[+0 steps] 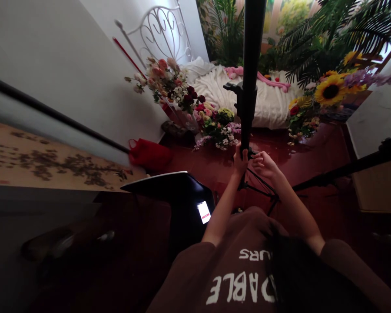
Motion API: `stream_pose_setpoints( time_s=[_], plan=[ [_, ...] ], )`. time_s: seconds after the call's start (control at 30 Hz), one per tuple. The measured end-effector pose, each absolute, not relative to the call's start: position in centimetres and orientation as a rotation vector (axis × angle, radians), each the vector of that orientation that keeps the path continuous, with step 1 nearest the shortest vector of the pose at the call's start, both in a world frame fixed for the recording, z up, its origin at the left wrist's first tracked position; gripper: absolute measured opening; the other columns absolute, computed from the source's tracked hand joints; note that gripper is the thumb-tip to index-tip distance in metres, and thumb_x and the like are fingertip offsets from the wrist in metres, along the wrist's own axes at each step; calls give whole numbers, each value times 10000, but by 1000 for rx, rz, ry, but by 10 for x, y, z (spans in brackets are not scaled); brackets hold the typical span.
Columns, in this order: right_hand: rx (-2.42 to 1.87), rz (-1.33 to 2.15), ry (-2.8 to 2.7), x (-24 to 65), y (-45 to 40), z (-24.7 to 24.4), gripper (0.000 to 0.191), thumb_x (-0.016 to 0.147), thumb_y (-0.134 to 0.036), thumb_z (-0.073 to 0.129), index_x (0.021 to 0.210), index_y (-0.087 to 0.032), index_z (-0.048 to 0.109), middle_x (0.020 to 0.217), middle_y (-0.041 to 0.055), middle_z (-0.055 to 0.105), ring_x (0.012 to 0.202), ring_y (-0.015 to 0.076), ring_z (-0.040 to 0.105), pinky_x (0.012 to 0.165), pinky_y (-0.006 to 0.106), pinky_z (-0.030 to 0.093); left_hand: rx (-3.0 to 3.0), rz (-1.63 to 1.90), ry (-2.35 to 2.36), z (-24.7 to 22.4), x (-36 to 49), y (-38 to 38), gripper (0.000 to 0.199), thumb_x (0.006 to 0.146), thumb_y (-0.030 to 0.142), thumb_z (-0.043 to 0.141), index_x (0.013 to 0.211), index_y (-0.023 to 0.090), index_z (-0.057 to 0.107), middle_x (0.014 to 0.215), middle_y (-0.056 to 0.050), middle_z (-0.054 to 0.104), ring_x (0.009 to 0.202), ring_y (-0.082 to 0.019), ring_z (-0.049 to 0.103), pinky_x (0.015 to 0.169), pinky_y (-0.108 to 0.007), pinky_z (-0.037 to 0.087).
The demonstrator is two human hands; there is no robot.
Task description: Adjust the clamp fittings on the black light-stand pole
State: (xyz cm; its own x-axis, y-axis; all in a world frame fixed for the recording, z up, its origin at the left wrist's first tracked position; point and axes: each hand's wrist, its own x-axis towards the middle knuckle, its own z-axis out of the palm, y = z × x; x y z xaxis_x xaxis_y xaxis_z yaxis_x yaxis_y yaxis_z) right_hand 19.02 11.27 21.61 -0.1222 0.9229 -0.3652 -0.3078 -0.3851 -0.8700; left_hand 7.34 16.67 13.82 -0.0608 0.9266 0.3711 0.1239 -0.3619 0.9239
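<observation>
A black stand pole point(248, 65) rises upright through the middle of the view, with a clamp joint partway up and thin legs spreading near the floor. Wrapped round its lower part is my left hand point(240, 161), thumb up against the pole. Just right of it, my right hand point(262, 164) has its fingers pinched at a small black knob point(251, 154) on the pole's side. The fingertips partly hide the knob.
Flower bunches point(215, 119) stand ahead, before a bed with a cream cover point(270, 106). Sunflowers point(330, 90) are at the right, near another black stand point(355, 167). A red bag point(150, 154) lies left, beyond a black surface with a lit screen point(203, 212).
</observation>
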Motion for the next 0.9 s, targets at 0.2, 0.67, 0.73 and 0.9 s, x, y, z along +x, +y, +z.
stream_pose_setpoints(
  time_s=[0.2, 0.67, 0.73, 0.9],
  plan=[
    [-750, 1746, -638, 197, 108, 206, 283, 937, -169, 406, 716, -218, 574, 565, -41, 612, 419, 97, 289, 424, 185, 328, 1541, 1515, 1141, 142, 73, 165, 684, 892, 751, 347, 1212, 189, 569, 757, -21, 613, 618, -124, 531, 626, -243, 456],
    [-500, 1986, -108, 203, 95, 202, 177, 866, -98, 526, 798, -236, 613, 561, -100, 609, 436, 30, 454, 437, 87, 398, 1512, 1519, 1142, 139, 76, 165, 695, 883, 771, 312, 1140, 174, 559, 861, -60, 635, 731, -145, 580, 726, -270, 487],
    [-611, 1914, -90, 211, 89, 197, 139, 850, -124, 552, 783, -233, 607, 558, -95, 607, 430, 32, 455, 424, 95, 397, 1501, 1515, 1143, 138, 77, 164, 686, 884, 768, 312, 1111, 175, 572, 832, -49, 622, 710, -139, 572, 708, -263, 484],
    [-872, 1619, -36, 259, 61, 184, 99, 816, -173, 566, 753, -239, 604, 576, -83, 617, 435, 43, 487, 415, 119, 419, 1431, 1560, 1214, 137, 87, 153, 578, 938, 674, 349, 1168, 193, 571, 915, -60, 643, 801, -148, 619, 778, -272, 502]
  ],
)
